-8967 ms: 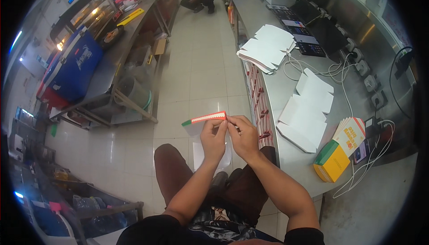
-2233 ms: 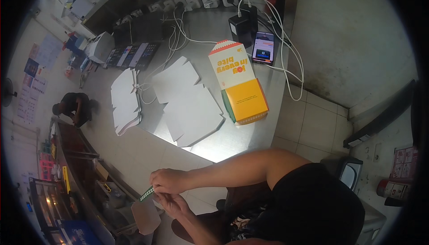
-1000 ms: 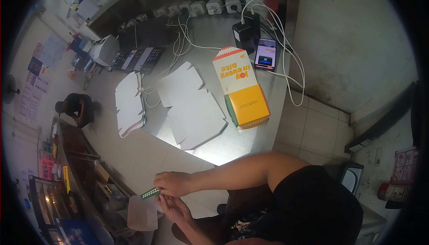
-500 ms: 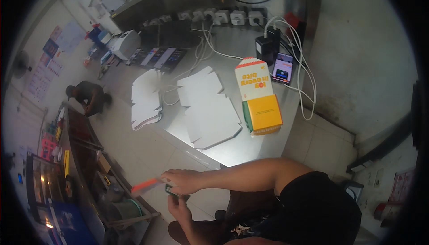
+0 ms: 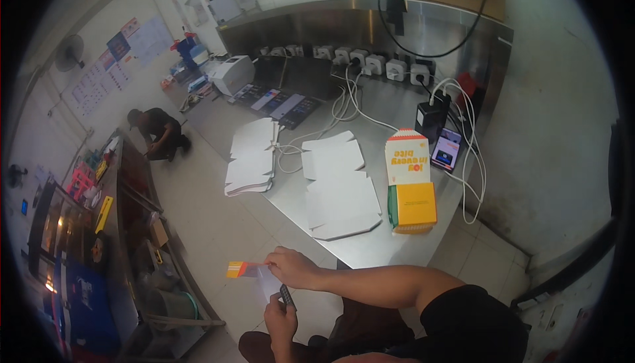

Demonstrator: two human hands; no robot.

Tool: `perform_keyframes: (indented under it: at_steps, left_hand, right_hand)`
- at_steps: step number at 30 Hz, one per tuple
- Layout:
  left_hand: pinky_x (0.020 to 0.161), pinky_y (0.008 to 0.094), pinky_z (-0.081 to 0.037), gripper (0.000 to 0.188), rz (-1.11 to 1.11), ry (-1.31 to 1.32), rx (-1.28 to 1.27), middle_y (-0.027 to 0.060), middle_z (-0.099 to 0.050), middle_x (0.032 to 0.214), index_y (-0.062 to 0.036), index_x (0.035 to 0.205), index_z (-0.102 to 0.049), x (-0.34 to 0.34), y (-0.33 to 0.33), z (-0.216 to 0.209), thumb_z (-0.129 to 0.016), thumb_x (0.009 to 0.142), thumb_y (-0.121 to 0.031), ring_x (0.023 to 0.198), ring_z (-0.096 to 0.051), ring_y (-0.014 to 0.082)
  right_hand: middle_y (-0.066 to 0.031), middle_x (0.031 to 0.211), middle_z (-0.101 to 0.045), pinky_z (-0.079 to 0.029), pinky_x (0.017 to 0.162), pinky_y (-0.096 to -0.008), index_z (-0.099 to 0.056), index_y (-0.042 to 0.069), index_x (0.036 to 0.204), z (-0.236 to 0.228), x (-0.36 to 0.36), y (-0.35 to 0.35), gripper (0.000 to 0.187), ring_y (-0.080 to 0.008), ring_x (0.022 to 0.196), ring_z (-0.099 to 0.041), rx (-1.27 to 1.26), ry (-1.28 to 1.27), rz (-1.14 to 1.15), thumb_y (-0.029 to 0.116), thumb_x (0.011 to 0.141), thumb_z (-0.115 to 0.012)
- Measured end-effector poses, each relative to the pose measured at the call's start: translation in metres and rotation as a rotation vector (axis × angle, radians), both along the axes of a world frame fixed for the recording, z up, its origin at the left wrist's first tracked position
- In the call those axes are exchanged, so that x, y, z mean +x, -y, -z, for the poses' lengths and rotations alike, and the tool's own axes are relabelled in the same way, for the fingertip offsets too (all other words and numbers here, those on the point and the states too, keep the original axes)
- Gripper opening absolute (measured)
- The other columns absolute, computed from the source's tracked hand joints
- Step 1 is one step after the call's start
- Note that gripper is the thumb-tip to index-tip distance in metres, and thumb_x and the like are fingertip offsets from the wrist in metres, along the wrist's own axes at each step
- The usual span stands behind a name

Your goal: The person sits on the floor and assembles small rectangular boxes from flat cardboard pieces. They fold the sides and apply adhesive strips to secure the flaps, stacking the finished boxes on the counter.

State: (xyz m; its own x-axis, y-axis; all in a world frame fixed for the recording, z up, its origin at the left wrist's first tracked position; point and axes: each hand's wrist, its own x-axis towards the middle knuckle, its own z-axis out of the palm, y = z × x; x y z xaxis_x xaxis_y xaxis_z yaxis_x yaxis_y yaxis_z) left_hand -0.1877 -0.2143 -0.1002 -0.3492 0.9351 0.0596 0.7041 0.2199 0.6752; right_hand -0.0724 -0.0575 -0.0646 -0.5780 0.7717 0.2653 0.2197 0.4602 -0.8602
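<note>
Over the floor, left of the steel table, my right hand [image 5: 291,269] is closed on a printed cardboard piece [image 5: 243,270], with its yellow and orange end pointing left and a pale blurred panel below. My left hand [image 5: 280,320] sits just beneath, fingers closed at a narrow dark strip [image 5: 287,297] with light marks; whether the strip belongs to the same piece I cannot tell. On the table, nearest my right forearm, lie flat white carton blanks [image 5: 344,197], a second stack of white blanks [image 5: 251,158] to their left, and a yellow, green and white carton [image 5: 417,203] with its lid raised.
A lit phone [image 5: 446,149], black charger [image 5: 430,119] and loose white cables [image 5: 473,191] occupy the right side of the table. Dark tablets [image 5: 281,106] and a row of plugs [image 5: 395,70] stand behind. A person [image 5: 157,135] crouches far left, past a counter [image 5: 132,211].
My view has shifted, so the table sits lower and further right. The cardboard piece has turned, its coloured end now nearly level, and my hands are a little further apart.
</note>
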Motion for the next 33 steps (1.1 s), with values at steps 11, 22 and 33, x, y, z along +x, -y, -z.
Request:
perform_keyframes:
  at_steps: [11,22,33]
  left_hand:
    - [0.075,0.0407,-0.050,0.049,-0.237,-0.088,0.316,0.0184,-0.059,0.108,0.0029,0.121,-0.054,0.019,-0.013,0.005,-0.081,0.081,-0.008,0.089,-0.062,0.0304]
    - [0.082,0.0287,-0.049,0.023,-0.338,0.878,0.549,0.0068,-0.068,0.099,0.0014,0.113,-0.066,0.015,-0.040,-0.027,-0.068,0.091,-0.006,0.088,-0.062,0.0148]
    - [0.063,0.0219,-0.052,0.014,-0.349,0.962,0.446,0.0052,-0.072,0.087,0.0001,0.103,-0.069,-0.029,-0.010,0.037,-0.070,0.099,-0.013,0.070,-0.065,0.0089]
  right_hand:
    - [-0.0186,0.095,-0.068,-0.053,0.076,-0.0403,-0.071,0.000,0.101,-0.009,-0.002,0.008,0.019,-0.0325,0.084,-0.069,-0.163,-0.105,-0.123,0.016,0.093,-0.066]
    - [-0.0132,0.097,-0.064,-0.054,0.078,-0.0408,-0.073,0.006,0.105,0.006,-0.002,0.002,0.016,-0.0315,0.088,-0.065,0.135,-0.209,-0.102,0.015,0.094,-0.067]
    - [-0.0182,0.094,-0.066,-0.055,0.082,-0.0478,-0.068,0.001,0.094,-0.008,-0.003,0.022,0.015,-0.0387,0.093,-0.068,0.161,0.160,-0.314,0.015,0.089,-0.067]
